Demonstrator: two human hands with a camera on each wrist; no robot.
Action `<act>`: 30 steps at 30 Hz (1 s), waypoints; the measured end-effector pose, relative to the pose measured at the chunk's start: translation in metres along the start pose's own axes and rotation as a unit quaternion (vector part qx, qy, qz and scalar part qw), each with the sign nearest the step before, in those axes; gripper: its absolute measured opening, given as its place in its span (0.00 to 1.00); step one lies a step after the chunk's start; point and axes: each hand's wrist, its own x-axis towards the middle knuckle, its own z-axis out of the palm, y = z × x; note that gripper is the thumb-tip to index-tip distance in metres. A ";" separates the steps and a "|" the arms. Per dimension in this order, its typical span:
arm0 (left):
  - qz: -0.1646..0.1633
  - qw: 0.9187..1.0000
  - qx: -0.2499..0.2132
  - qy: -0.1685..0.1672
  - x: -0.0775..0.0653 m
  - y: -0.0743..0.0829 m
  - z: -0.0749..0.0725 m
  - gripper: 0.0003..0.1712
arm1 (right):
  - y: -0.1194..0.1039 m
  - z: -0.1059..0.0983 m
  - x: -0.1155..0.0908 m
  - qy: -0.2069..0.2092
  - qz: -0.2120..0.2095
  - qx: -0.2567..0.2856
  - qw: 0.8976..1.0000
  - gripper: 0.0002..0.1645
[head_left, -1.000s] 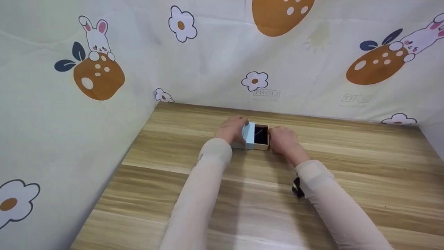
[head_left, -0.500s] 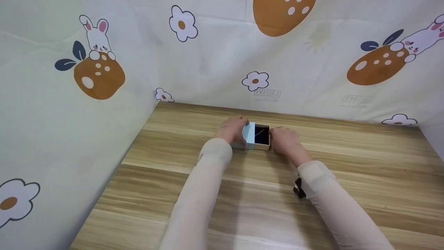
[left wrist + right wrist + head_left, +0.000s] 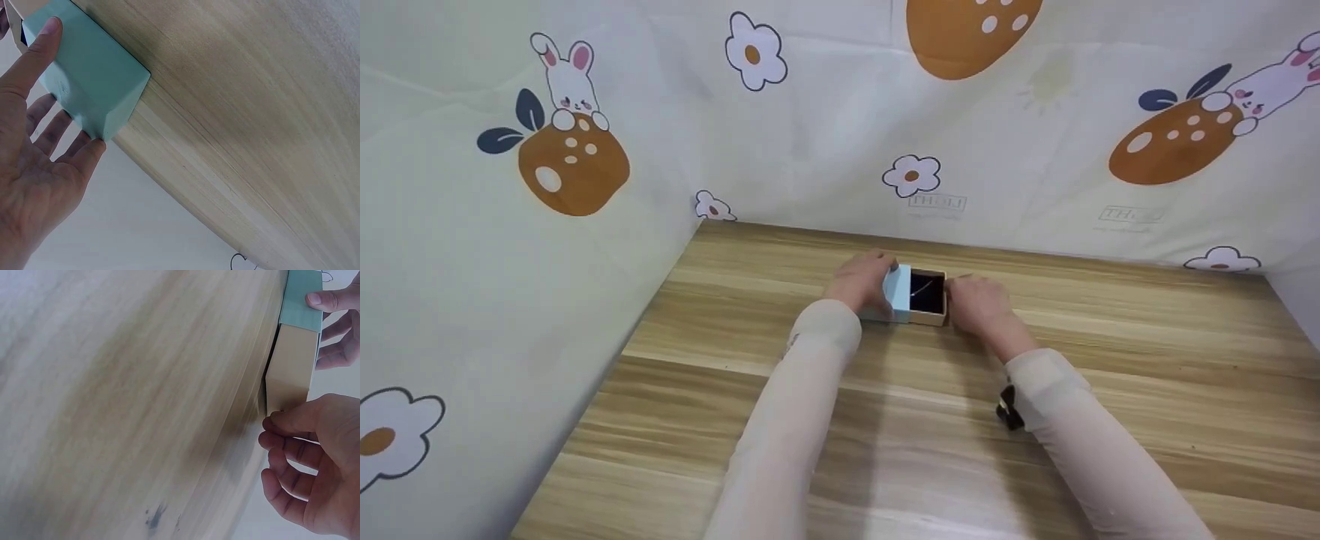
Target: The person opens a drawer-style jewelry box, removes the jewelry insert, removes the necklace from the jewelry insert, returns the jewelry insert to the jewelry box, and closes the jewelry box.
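A small drawer-style box lies on the table, its light blue sleeve (image 3: pixel 901 292) to the left and its brown cardboard tray (image 3: pixel 928 319) sticking out to the right. Black lining (image 3: pixel 934 304) fills the tray, and a thin pale line (image 3: pixel 921 288) crosses it. My left hand (image 3: pixel 861 279) grips the sleeve; in the left wrist view the thumb lies on one long face of the sleeve (image 3: pixel 93 73) and the fingers on the opposite side. At the tray's outer end, my right hand (image 3: pixel 978 301) pinches with thumb and index finger, the other fingers curled beneath in the right wrist view.
The wood-grain table (image 3: pixel 1147 360) extends around the box on every side. A patterned cloth wall (image 3: pixel 825 135) rises behind its back edge, another stands at the left. A dark device (image 3: pixel 1009 409) sits under the right cuff.
The right hand has moved slightly to the right, and the tray has slid a little further out of the sleeve. More black lining shows. The left hand has stayed in place.
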 end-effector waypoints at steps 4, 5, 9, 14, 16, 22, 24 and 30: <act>0.006 1.000 0.004 0.006 -0.001 -0.001 0.001 0.46 | -0.001 0.001 -0.001 0.007 0.001 -0.006 1.000 0.11; 0.007 1.000 0.007 0.007 -0.001 -0.001 0.002 0.46 | -0.001 0.002 -0.001 0.010 0.000 -0.008 1.000 0.11; 0.011 1.000 0.008 0.012 -0.002 -0.001 0.002 0.46 | 0.000 0.001 -0.002 0.013 -0.002 -0.010 1.000 0.12; 0.006 1.000 0.001 0.008 -0.001 0.000 0.001 0.46 | 0.001 -0.001 -0.001 0.007 0.000 -0.012 1.000 0.12; 0.004 1.000 -0.002 0.007 -0.002 0.000 0.001 0.46 | 0.002 0.000 -0.001 0.005 0.000 -0.010 1.000 0.12; 0.009 1.000 -0.003 0.004 -0.002 -0.001 0.000 0.46 | 0.005 0.001 -0.001 -0.001 0.004 -0.006 1.000 0.11; 0.013 1.000 0.002 0.003 -0.003 -0.001 -0.001 0.46 | 0.005 0.001 -0.001 -0.004 0.005 -0.007 1.000 0.11; 0.026 1.000 0.017 0.000 -0.003 -0.002 -0.003 0.45 | 0.010 0.000 -0.001 -0.009 0.012 -0.012 1.000 0.10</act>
